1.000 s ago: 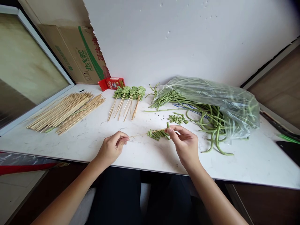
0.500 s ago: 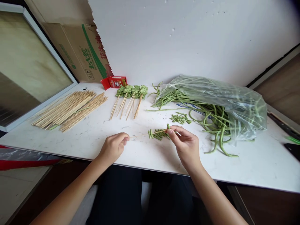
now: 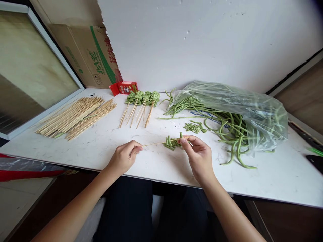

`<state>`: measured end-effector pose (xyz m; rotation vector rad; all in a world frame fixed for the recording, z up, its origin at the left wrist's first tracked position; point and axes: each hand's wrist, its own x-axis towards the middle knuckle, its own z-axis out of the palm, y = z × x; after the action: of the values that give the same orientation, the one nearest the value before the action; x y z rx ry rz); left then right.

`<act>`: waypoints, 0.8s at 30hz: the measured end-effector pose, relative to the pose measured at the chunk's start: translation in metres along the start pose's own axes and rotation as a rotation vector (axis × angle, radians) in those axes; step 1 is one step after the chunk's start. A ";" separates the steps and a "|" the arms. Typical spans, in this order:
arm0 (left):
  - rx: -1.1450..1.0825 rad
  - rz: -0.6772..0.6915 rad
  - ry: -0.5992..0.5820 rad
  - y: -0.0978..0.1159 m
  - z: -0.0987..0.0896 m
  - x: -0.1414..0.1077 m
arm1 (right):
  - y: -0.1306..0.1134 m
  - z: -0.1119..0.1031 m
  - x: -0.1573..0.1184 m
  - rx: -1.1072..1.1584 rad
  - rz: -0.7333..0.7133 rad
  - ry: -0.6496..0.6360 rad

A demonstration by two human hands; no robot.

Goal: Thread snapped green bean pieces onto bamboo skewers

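A thin wooden skewer [image 3: 153, 144] is stretched between my two hands, just above the white table. My left hand [image 3: 125, 155] is closed on its left end. Toward its right part, short green bean pieces [image 3: 168, 139] sit crosswise on the stick. With thumb and fingers pinched, my right hand [image 3: 199, 151] grips another bean piece [image 3: 181, 135] at the skewer's other end; the fingers partly hide it. Below lies a small row of cut bean pieces [image 3: 169, 146], partly covered by my right hand.
Bare skewers [image 3: 73, 116] lie piled at the left. Loaded bean skewers [image 3: 142, 97] are stacked at the back beside a red box [image 3: 128, 88]. Cut beans [image 3: 194, 127] form a small heap. Long beans [image 3: 234, 122] spill from a clear plastic bag [image 3: 267, 117]. A cardboard box [image 3: 83, 57] stands behind.
My left hand has shifted slightly right and up, carrying the skewer. The bean pieces on the stick have moved right, closer to my right hand, which still grips its piece.
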<state>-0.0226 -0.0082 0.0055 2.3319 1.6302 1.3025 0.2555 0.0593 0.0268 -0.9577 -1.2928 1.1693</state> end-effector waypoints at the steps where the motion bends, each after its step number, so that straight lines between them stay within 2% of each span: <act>1: -0.006 0.013 0.008 0.000 0.000 0.000 | 0.000 0.000 0.000 0.005 0.004 0.002; 9: 0.019 0.019 -0.100 -0.002 -0.004 -0.003 | 0.001 0.007 -0.006 -0.066 -0.151 -0.100; 17: -0.014 0.037 -0.150 0.001 -0.004 -0.002 | 0.002 0.009 -0.009 -0.123 -0.217 -0.147; 21: -0.036 0.028 -0.170 0.003 -0.004 0.000 | 0.002 0.009 -0.009 -0.117 -0.222 -0.171; 24: -0.036 0.037 -0.150 0.006 -0.003 0.002 | 0.003 0.010 -0.009 -0.086 -0.156 -0.120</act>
<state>-0.0197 -0.0105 0.0106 2.3842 1.5144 1.1214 0.2456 0.0498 0.0233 -0.8424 -1.4963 1.0708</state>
